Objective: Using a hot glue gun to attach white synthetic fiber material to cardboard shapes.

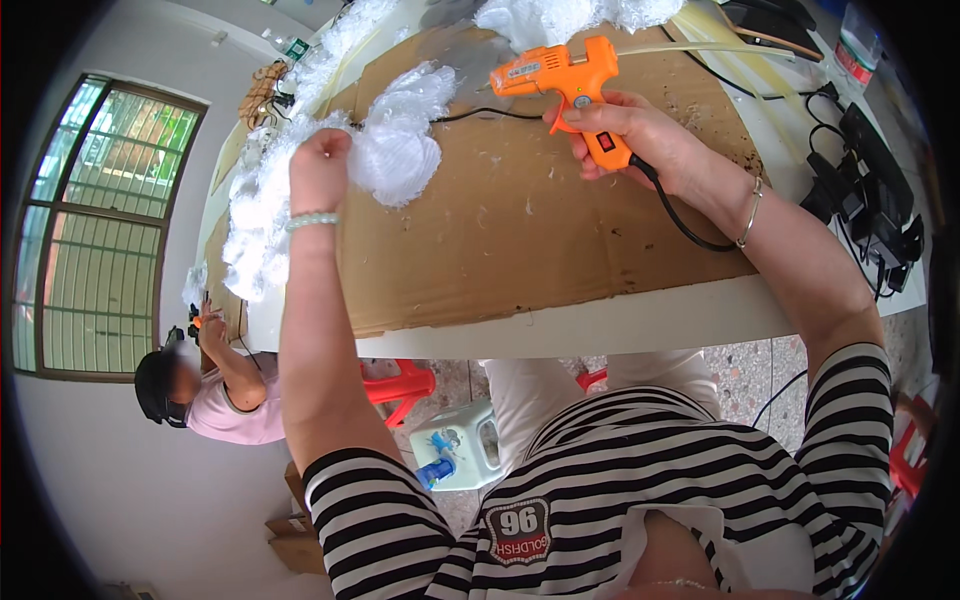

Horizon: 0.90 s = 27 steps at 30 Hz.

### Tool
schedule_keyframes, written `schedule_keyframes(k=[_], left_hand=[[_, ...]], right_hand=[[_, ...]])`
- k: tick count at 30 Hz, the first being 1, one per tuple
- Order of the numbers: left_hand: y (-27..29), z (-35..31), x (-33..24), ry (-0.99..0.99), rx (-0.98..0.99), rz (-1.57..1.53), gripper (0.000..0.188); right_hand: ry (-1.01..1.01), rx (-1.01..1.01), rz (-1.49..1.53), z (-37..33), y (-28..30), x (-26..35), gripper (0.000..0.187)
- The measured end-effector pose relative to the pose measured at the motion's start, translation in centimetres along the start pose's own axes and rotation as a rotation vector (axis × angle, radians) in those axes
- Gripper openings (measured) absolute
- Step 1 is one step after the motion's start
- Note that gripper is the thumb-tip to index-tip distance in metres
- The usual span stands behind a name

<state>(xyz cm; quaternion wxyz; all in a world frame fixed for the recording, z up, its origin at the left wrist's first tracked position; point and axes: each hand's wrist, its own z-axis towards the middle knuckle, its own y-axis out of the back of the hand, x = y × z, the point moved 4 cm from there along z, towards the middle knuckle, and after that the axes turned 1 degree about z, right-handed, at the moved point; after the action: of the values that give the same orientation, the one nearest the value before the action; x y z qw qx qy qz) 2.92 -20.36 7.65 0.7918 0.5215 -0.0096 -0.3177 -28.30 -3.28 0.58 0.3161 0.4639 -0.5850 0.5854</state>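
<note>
My right hand (pixel 635 135) is wrapped round the handle of an orange hot glue gun (pixel 560 75), its nozzle aimed left over the cardboard. A black cord trails from the handle past my wrist. My left hand (pixel 322 160) is closed in a pinch at the left edge of a white gauzy piece (pixel 400 140), whose two rounded lobes spread to the right of the fingers. The fingertips themselves are partly hidden. Beside that hand lies a heap of similar white fluffy pieces (pixel 255 230).
Brown cardboard (pixel 520 240) covers much of the white table (pixel 600 330). More white fluff (pixel 570 20) lies at the far edge. Black power adapters and cables (pixel 870 190) crowd the right side, near a plastic bottle (pixel 858 50). Another person (pixel 235 400) works at the left end.
</note>
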Motion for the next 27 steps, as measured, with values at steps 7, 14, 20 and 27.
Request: schedule_keyframes(k=[7, 14, 20, 27], left_hand=[[2.6, 0.5, -2.6, 0.271, -0.044, -0.655, 0.006], [0.6, -1.7, -8.3, 0.106, 0.104, -0.769, 0.011], [1.5, -2.9, -17.5, -0.004, 0.294, -0.925, 0.016], [-1.5, -5.2, -12.5, -0.006, 0.435, -0.591, 0.021]], right_hand=[[0.01, -0.056, -0.007, -0.2, 0.0, 0.3, 0.028], [0.063, -0.165, -0.015, -0.4, 0.2, 1.2, 0.027], [0.123, -0.196, 0.033, 0.6, 3.0, 1.8, 0.028], [0.56, 0.127, 0.044, 1.1, 4.6, 2.1, 0.017]])
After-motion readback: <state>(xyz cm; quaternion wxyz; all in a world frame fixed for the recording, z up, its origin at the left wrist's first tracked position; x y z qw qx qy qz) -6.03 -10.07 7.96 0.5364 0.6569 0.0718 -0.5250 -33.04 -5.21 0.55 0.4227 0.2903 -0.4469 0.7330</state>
